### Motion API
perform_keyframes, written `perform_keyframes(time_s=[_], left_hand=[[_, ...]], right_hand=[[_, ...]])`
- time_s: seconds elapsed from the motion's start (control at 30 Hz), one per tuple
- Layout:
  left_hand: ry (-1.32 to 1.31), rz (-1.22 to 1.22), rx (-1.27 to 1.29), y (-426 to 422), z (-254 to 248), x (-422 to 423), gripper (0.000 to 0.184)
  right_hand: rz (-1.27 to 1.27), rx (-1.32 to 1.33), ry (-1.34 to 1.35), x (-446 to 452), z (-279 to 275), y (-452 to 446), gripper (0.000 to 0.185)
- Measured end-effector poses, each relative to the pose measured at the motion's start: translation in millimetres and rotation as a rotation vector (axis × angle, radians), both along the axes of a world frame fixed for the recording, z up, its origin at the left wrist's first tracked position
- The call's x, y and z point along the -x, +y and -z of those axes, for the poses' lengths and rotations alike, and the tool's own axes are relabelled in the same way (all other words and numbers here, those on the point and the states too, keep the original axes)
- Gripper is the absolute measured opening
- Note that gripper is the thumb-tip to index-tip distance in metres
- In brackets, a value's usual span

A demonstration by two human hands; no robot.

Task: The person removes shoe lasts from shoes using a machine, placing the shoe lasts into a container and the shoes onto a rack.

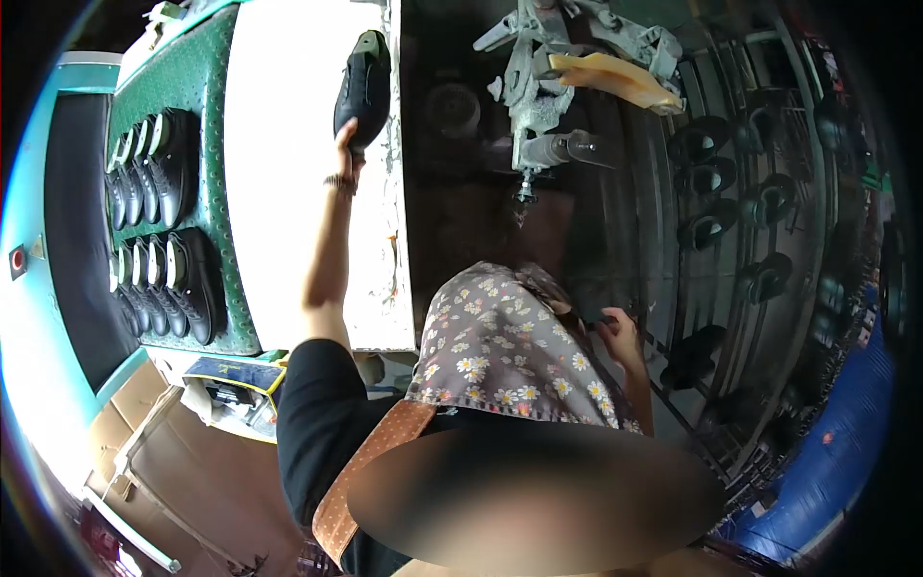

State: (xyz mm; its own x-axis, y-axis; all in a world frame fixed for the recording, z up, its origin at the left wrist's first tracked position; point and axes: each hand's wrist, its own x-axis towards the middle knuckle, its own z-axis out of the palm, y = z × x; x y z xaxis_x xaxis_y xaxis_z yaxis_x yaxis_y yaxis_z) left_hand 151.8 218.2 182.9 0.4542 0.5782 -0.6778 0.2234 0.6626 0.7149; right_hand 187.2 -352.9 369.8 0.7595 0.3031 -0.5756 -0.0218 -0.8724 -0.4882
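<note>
My left hand (pixel 351 149) reaches out over the white tabletop with its fingers closed round the near end of a black shoe (pixel 364 88). The shoe's opening, with a pale lining, is at the far end. My right hand (pixel 620 337) is low at my right side, beside the flowered apron (pixel 510 346). Its fingers are curled, and a dark shape lies against them that I cannot make out. Left of the white surface, two rows of black shoes (pixel 165 178) stand on a green studded belt.
A grey metal machine (pixel 543 96) with a curved yellowish piece (pixel 615 79) stands ahead. To the right, a dark rack (pixel 663 250) carries several black shoes (pixel 707 178). The white tabletop (pixel 279 192) lies left of the machine. A blue-and-yellow box (pixel 236 385) sits below the green belt (pixel 213 106).
</note>
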Motion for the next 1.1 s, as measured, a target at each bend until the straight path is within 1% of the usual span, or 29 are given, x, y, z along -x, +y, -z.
perform_keyframes(time_s=[0.03, 0.07, 0.13, 0.17, 0.2, 0.23, 0.27, 0.3, 0.33, 0.37, 0.4, 0.43, 0.47, 0.5, 0.53, 0.6, 0.67, 0.73, 0.77, 0.8, 0.83, 0.87, 0.93, 0.97, 1.07, 1.1], left_hand=[[-0.027, -0.039, -0.031, -37, -28, 9, 0.038], [-0.058, -0.066, -0.049, -42, -42, 18, 0.034], [-0.208, -0.067, -0.062, -50, -69, 34, 0.032], [-0.265, -0.028, -0.052, -50, -88, 41, 0.030], [-0.331, 0.092, -0.099, -49, -97, 49, 0.035], [-0.374, 0.099, -0.105, -55, -121, 50, 0.042], [-0.417, 0.111, -0.141, -112, -160, 54, 0.048], [-0.581, 0.177, 0.027, -128, -171, 64, 0.056], [-0.739, 0.243, 0.209, -140, -178, 66, 0.065], [-1.171, 0.634, 0.504, -150, -172, 53, 0.082], [-0.801, 0.814, 0.241, -158, -173, 47, 0.091], [-0.753, 0.817, 0.105, -178, -191, 30, 0.091], [-0.693, 0.820, -0.031, -200, -209, 12, 0.093], [-0.626, 0.821, -0.161, -221, -228, -6, 0.095], [-0.648, 0.768, -0.155, -231, -228, -23, 0.097], [-0.728, 0.771, -0.289, -250, -221, -49, 0.094], [-0.550, 0.764, -0.052, -270, -235, -76, 0.085], [-0.542, 0.705, 0.064, -276, -237, -86, 0.076], [-0.534, 0.675, 0.122, -282, -239, -94, 0.072], [-0.513, 0.622, 0.112, -285, -245, -100, 0.062], [-0.534, 0.560, 0.149, -277, -238, -101, 0.059], [-0.552, 0.497, 0.178, -277, -237, -108, 0.056], [-0.504, 0.495, 0.250, -269, -226, -129, 0.049], [-0.498, 0.506, 0.285, -266, -214, -122, 0.044], [-0.469, 0.561, 0.334, -259, -209, -132, 0.034], [-0.441, 0.573, 0.345, -259, -207, -129, 0.031]], right_hand=[[0.055, -0.063, 0.070, -12, -11, -13, 0.030], [0.119, -0.114, 0.138, -19, -9, 3, 0.030], [0.080, -0.330, 0.137, -35, 10, 27, 0.030], [0.055, -0.414, 0.190, -46, 14, 49, 0.030], [0.028, -0.520, 0.238, -56, 10, 78, 0.029], [-0.031, -0.562, 0.250, -65, -3, 112, 0.030], [-0.035, -0.711, 0.334, -70, -12, 94, 0.034], [-0.061, -0.774, 0.426, -75, -33, 121, 0.037], [-0.077, -0.929, 0.452, -77, -38, 140, 0.053], [-0.129, -1.162, 0.474, -78, -42, 153, 0.066], [-0.071, -1.323, 0.494, -76, -63, 174, 0.082], [0.179, -1.481, 0.802, -88, -69, 169, 0.085], [0.248, -1.524, 0.828, -90, -67, 163, 0.084], [0.219, -1.468, 0.664, -82, -56, 143, 0.084], [0.176, -1.372, 0.495, -78, -48, 133, 0.084], [0.105, -1.176, 0.292, -81, -38, 126, 0.081], [0.032, -0.986, 0.141, -87, -37, 124, 0.072], [-0.027, -0.821, 0.018, -92, -44, 124, 0.061], [0.006, -0.811, -0.003, -95, -40, 121, 0.060], [0.059, -0.859, 0.036, -95, -42, 128, 0.059], [0.113, -0.907, 0.074, -95, -45, 135, 0.059], [0.086, -0.906, 0.089, -101, -44, 135, 0.072], [0.215, -0.775, 0.411, -122, -74, 137, 0.064], [0.183, -0.797, 0.348, -117, -76, 146, 0.056], [0.134, -0.816, 0.193, -117, -83, 148, 0.064], [0.137, -0.738, 0.215, -121, -84, 146, 0.061]])
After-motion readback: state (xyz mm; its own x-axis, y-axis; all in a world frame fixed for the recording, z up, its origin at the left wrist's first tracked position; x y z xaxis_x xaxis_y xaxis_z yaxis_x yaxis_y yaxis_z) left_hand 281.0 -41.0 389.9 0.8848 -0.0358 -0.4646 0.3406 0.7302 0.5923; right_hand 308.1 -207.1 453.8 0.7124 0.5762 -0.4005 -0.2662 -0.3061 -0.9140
